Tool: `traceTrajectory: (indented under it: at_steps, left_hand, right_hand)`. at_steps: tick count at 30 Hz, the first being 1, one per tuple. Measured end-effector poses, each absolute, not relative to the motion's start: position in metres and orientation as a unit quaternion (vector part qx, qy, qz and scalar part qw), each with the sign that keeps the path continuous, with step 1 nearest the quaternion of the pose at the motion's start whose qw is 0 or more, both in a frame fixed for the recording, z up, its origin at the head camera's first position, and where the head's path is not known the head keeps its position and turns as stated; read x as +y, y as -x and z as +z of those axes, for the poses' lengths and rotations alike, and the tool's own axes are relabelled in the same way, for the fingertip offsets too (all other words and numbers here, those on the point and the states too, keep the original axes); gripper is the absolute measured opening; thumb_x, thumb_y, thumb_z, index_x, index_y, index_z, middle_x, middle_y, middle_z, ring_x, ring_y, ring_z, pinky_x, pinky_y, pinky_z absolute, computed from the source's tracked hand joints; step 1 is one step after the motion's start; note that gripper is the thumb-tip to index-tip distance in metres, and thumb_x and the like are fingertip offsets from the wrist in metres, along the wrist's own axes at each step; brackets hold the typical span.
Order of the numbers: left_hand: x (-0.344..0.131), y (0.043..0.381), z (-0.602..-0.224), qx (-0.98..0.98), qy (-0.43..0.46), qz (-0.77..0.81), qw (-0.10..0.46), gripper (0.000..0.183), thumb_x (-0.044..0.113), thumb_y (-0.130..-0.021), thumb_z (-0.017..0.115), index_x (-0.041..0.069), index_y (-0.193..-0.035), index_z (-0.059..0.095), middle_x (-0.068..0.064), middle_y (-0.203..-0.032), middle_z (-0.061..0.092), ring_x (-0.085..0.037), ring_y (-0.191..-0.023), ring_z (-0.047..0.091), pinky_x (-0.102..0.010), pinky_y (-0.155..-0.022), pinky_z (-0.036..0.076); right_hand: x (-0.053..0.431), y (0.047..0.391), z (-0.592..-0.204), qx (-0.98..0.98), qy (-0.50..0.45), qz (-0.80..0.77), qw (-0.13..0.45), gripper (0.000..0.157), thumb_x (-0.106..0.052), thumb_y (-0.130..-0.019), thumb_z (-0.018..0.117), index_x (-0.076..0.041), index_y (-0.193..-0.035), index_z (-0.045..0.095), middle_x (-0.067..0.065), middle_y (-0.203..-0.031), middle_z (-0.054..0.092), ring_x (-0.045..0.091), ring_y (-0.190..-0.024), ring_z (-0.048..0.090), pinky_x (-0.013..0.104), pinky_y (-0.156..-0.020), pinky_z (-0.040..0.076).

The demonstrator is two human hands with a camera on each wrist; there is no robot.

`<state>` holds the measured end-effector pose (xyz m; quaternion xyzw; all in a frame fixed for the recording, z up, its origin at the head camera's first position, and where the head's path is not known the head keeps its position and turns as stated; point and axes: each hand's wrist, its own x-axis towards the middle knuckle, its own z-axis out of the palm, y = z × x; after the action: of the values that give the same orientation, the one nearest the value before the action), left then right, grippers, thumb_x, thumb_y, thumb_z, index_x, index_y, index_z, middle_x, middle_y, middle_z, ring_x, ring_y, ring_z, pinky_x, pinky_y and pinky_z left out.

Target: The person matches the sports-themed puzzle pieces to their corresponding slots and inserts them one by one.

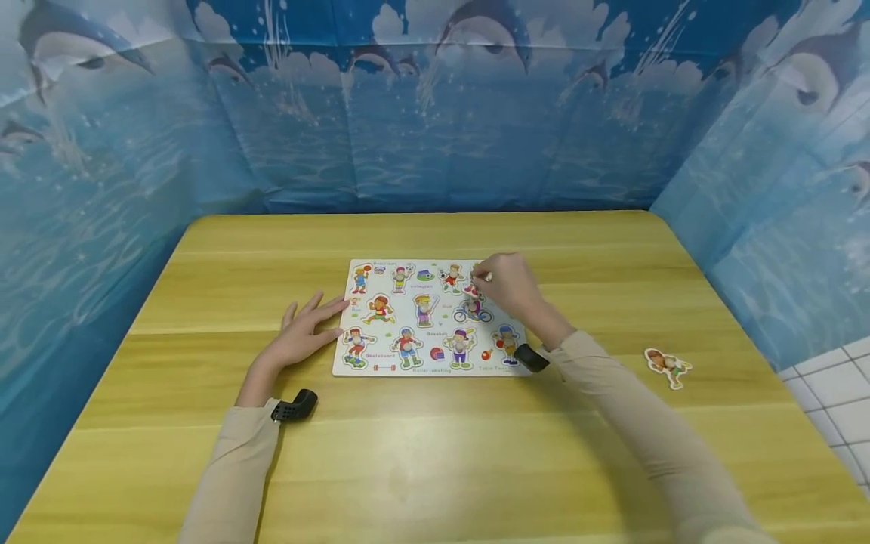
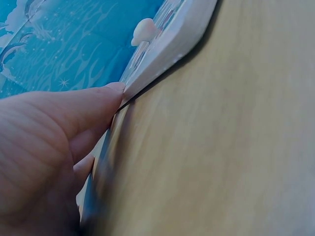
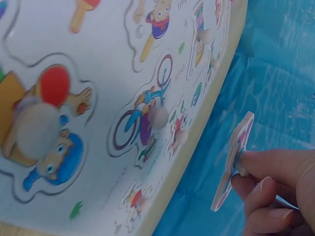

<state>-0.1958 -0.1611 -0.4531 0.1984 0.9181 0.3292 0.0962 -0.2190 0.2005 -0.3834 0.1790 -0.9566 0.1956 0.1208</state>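
A white wooden knob puzzle board with sports figures lies on the table. My left hand rests at its left edge, fingers fairly straight; the left wrist view shows the thumb touching the board's side. Over the upper right corner, my right hand pinches a flat puzzle piece by its small knob. That piece stands edge-on in the right wrist view, apart from the board, its picture mostly hidden. Just below the hand is the cyclist piece. The table tennis piece shows large in the right wrist view.
A loose puzzle piece lies on the wooden table to the right of the board. A blue dolphin-print curtain hangs behind the table and along its sides. White tiles show at the far right.
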Motion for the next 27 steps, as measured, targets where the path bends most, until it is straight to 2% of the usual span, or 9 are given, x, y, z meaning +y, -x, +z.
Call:
traceTrajectory:
  at_steps: [6,16,22,27]
  left_hand:
    - [-0.161,0.195,-0.454,0.919,-0.194,0.327,0.105,0.054,0.031,-0.095,0.053,0.017,-0.145,0.037,-0.007,-0.156,0.028,-0.036,-0.148,0.001,-0.059,-0.112,-0.013]
    - [-0.159,0.193,-0.453,0.919,-0.196,0.326,0.104,0.054,0.031,-0.095,0.052,0.018,-0.145,0.036,-0.006,-0.156,0.027,-0.037,-0.148,0.001,-0.06,-0.112,-0.014]
    - [-0.155,0.19,-0.452,0.919,-0.194,0.329,0.098,0.054,0.03,-0.095,0.053,0.017,-0.145,0.037,-0.009,-0.155,0.028,-0.039,-0.147,0.003,-0.06,-0.112,-0.013]
    - [-0.155,0.189,-0.453,0.918,-0.193,0.332,0.096,0.054,0.029,-0.095,0.053,0.017,-0.145,0.038,-0.009,-0.155,0.029,-0.039,-0.147,0.004,-0.06,-0.112,-0.013]
  right_hand:
    - [0.187,0.225,-0.383,-0.959,-0.174,0.203,0.098,0.014,-0.011,-0.086,0.064,-0.005,-0.092,0.076,0.011,-0.09,0.075,0.022,-0.081,0.07,0.03,-0.064,0.052]
    - [0.172,0.233,-0.386,-0.959,-0.174,0.214,0.072,0.016,-0.012,-0.088,0.063,-0.006,-0.095,0.076,0.01,-0.095,0.074,0.02,-0.087,0.069,0.029,-0.066,0.053]
    - [0.165,0.236,-0.386,-0.955,-0.189,0.217,0.071,0.016,-0.01,-0.088,0.061,-0.006,-0.095,0.076,0.01,-0.093,0.075,0.019,-0.08,0.069,0.025,-0.062,0.052]
    - [0.155,0.241,-0.389,-0.949,-0.208,0.227,0.075,0.017,-0.009,-0.088,0.061,-0.007,-0.096,0.076,0.01,-0.093,0.075,0.019,-0.083,0.07,0.028,-0.068,0.055]
